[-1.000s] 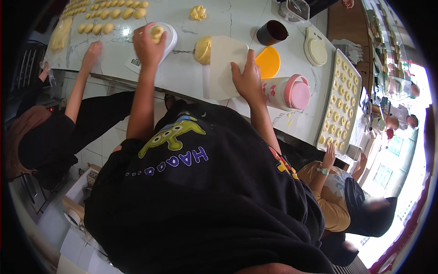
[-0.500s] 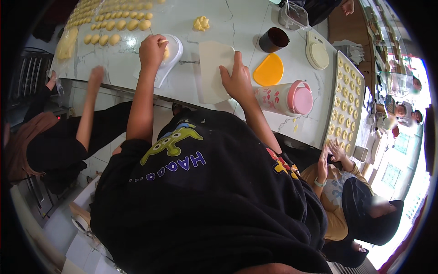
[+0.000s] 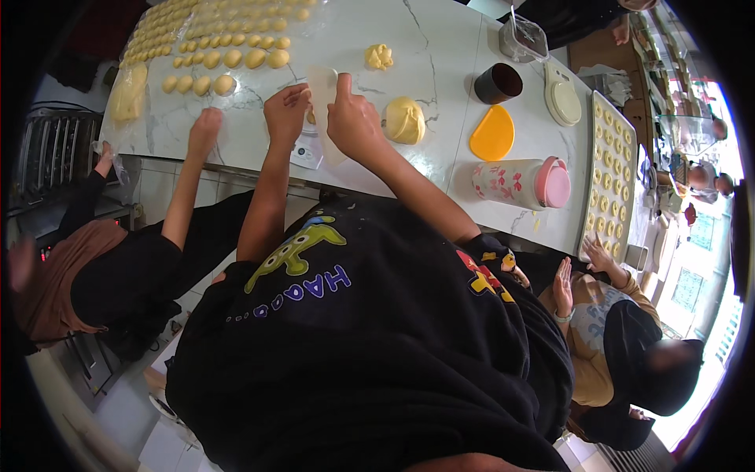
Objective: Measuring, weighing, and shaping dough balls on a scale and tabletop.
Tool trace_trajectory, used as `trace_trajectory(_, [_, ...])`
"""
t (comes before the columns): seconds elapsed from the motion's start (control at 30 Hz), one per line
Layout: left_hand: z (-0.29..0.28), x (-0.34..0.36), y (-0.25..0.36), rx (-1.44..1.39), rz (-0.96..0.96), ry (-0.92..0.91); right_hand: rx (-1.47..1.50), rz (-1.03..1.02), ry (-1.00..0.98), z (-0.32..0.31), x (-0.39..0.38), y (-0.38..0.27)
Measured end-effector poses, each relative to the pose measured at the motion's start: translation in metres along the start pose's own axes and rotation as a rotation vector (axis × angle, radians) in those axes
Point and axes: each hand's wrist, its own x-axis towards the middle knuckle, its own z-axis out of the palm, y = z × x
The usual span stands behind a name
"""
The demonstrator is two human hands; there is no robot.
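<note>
My right hand (image 3: pixel 352 118) grips a flat cream scraper (image 3: pixel 322 79), held over a small white scale (image 3: pixel 307 153), which it partly hides. Beside it my left hand (image 3: pixel 287 114) pinches a small piece of dough (image 3: pixel 310 112) at the scraper's left side. Just right of my right hand lies a large yellow dough ball (image 3: pixel 405 122). A small lumpy dough piece (image 3: pixel 379 57) sits farther back. Rows of small dough balls (image 3: pixel 233 57) are at the back left.
To my right are a yellow scraper (image 3: pixel 492 134), dark cup (image 3: pixel 498 83), pink-lidded bottle (image 3: pixel 511 184), lidded scale (image 3: pixel 561 98), plastic tub (image 3: pixel 522 39) and tray of shaped dough (image 3: pixel 605 173). Co-workers stand at left (image 3: pixel 102 275), right (image 3: pixel 598 330) and across the table (image 3: pixel 566 20).
My right hand has moved left with the cream scraper to my left hand over the scale, uncovering the large dough ball. The view has shifted slightly, and the neighbours' hands have moved.
</note>
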Motion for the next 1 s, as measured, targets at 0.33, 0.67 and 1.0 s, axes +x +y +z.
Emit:
trace_trajectory(0.33, [-0.016,0.017,-0.012,-0.095,-0.018,-0.04,0.064,-0.036,0.061,0.006,0.02,-0.006])
trace_trajectory(0.67, [-0.013,0.0,0.066,0.371,0.533,-0.023,0.279,0.296,0.265,-0.062,-0.035,0.039])
trace_trajectory(1.0, [0.107,-0.053,-0.005,0.449,0.496,-0.375,0.204,0.261,0.644,-0.141,-0.072,0.11])
